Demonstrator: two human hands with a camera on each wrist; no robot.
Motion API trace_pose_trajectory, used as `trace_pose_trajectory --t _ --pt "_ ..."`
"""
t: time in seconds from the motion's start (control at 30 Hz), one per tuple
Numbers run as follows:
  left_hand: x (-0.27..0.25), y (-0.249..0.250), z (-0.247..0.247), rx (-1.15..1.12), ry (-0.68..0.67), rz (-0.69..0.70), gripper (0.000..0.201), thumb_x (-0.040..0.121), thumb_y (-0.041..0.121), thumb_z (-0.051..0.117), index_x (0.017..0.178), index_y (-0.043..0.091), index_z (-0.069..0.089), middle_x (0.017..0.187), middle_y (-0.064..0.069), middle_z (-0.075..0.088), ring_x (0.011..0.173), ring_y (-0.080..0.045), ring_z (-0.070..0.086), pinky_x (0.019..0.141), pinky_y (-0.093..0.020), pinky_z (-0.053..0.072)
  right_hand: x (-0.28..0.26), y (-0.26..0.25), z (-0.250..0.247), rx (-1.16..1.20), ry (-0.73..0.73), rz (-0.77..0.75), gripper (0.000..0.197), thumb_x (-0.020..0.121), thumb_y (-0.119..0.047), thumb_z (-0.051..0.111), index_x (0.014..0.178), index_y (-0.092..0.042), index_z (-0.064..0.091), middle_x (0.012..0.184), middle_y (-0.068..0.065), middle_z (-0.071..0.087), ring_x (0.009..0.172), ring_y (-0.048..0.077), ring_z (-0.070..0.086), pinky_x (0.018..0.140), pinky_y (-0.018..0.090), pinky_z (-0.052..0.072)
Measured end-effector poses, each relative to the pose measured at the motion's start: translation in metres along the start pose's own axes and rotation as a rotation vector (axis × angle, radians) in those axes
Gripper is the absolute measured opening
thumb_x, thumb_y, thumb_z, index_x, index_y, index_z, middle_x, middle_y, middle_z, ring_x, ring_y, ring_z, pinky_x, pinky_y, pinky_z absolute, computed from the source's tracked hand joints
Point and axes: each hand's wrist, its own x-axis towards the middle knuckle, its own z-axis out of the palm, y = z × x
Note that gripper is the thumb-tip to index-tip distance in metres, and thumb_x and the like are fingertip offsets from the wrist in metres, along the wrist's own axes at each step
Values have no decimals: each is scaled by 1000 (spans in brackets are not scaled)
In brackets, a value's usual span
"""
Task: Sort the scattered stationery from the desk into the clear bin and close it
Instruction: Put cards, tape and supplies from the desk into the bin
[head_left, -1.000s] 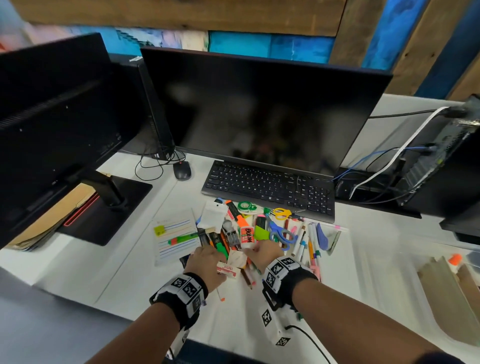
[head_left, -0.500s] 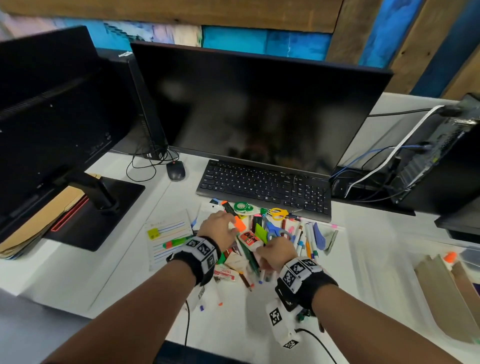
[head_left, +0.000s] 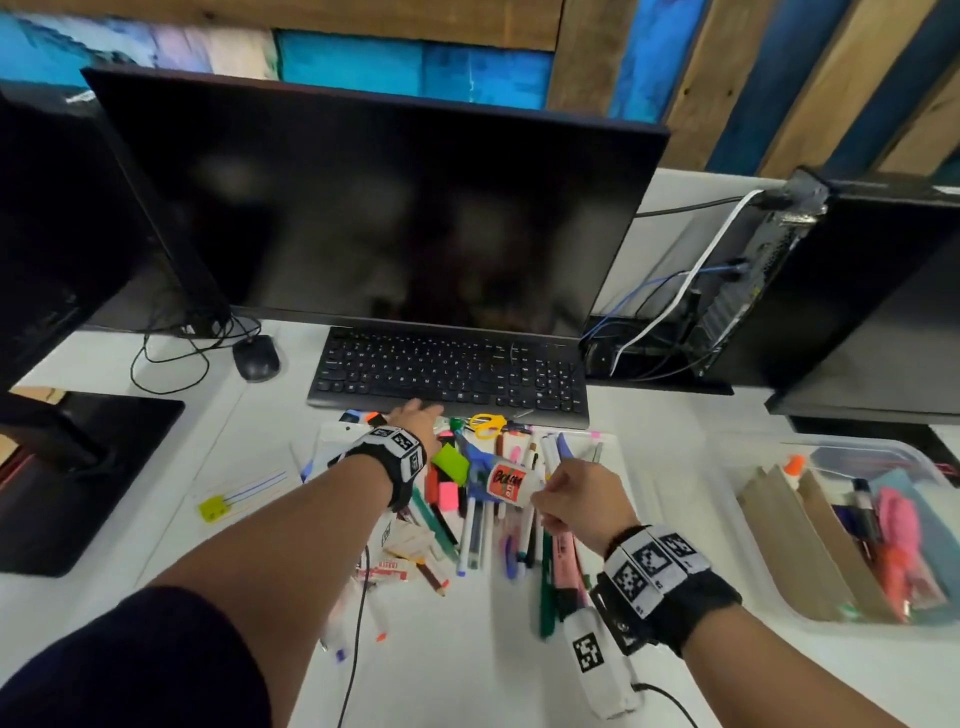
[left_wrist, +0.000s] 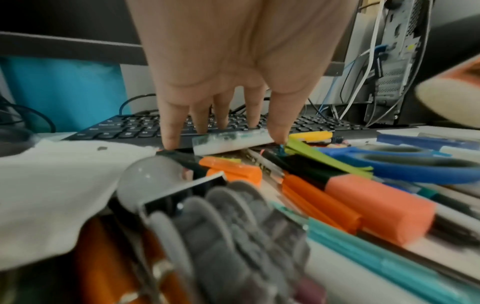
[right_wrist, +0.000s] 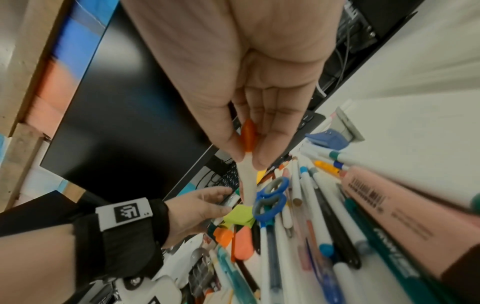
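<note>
Stationery (head_left: 483, 525) lies in a heap on the white table (head_left: 467, 665), just in front of the black keyboard (head_left: 452, 374) — pens, markers, highlighters, blue-handled scissors (right_wrist: 270, 202) and a lime sticky-note pad (head_left: 451, 462) among them. The right hand (head_left: 576, 501) is raised above the heap and pinches a white glue bottle (head_left: 508, 484) by its orange cap (right_wrist: 248, 135) between thumb and fingertips; the bottle hangs off the pile, its red label showing in the head view. The left hand (head_left: 415, 422) reaches to the far edge of the heap beside the keyboard, fingers extended downward, their tips touching a small clear-and-green tape dispenser (left_wrist: 231, 142) — whether it is gripped I cannot tell. The clear bin (head_left: 748, 530) sits on the table well to the right, open, with tan dividers (head_left: 789, 551) and a few pens and pink items already inside. A dark monitor (head_left: 374, 218) stands behind the keyboard.
</note>
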Motion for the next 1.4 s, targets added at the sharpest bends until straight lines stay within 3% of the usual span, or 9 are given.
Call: trace_pose_trajectory --t 0.1,0.2,0.5,0.63,0.8,0.97,1.17,1.3,1.4 --pt "5 1 2 52 -10 -57 63 90 13 55 146 27 29 151 -10 28 135 -35 31 112 -44 33 -2 8 -13 27 40 12 12 80 -5 65 73 -8 56 68 13 70 47 15 63 61 32 58" --pt "7 2 -3 122 -22 -73 61 88 24 62 142 19 35 142 -14 36 129 -35 38 108 -44 38 -5 11 -27 46 79 11 8 81 -6 65 78 -5 58 62 8 68 49 15 63 61 28 57" --pt "-5 20 -20 -17 95 -71 61 75 25 77 123 9 42 125 -14 49 114 -34 51 94 -41 46 -3 17 -63 149 144 9 12 81 -6 67 86 3 62 61 8 68 52 18 63 67 34 58" --pt "-23 48 -33 -166 136 -4 58 71 31 79 112 10 44 108 -10 58 89 -25 57 71 -32 47 -3 24 -85 163 175 16 13 81 -9 69 86 1 63 66 11 70 61 24 69 72 39 60" --pt "-53 101 -38 -357 167 37 48 73 23 75 101 14 37 92 -7 55 76 -24 56 59 -29 41 -10 42 -135 214 217 -14 8 81 -7 69 79 -2 63 66 14 68 62 25 67 74 42 60" --pt "-79 159 -36 -466 183 118 51 72 22 77 102 17 36 92 -4 57 73 -20 57 62 -29 47 -16 65 -189 164 271 -47 6 83 -5 65 82 1 65 67 15 67 61 24 66 73 40 60" --pt "-101 224 -21 -567 199 217 46 86 48 58 120 20 44 99 -5 62 90 -25 59 79 -33 46 -19 103 -245 -2 311 -100 10 86 -7 60 78 -7 67 66 15 69 63 29 69 73 42 59" --pt "-112 262 -9 -630 171 220 26 98 32 40 116 14 47 93 -10 54 86 -24 51 72 -31 35 -19 127 -268 -182 345 -127 20 84 -7 56 69 -17 63 61 7 64 54 23 64 70 39 58" --pt "-116 283 1 -660 179 228 23 97 25 40 113 10 47 89 -11 52 83 -24 49 68 -31 33 -15 144 -274 -346 302 -94 29 82 -11 50 59 -27 57 66 7 66 63 26 67 73 37 58"
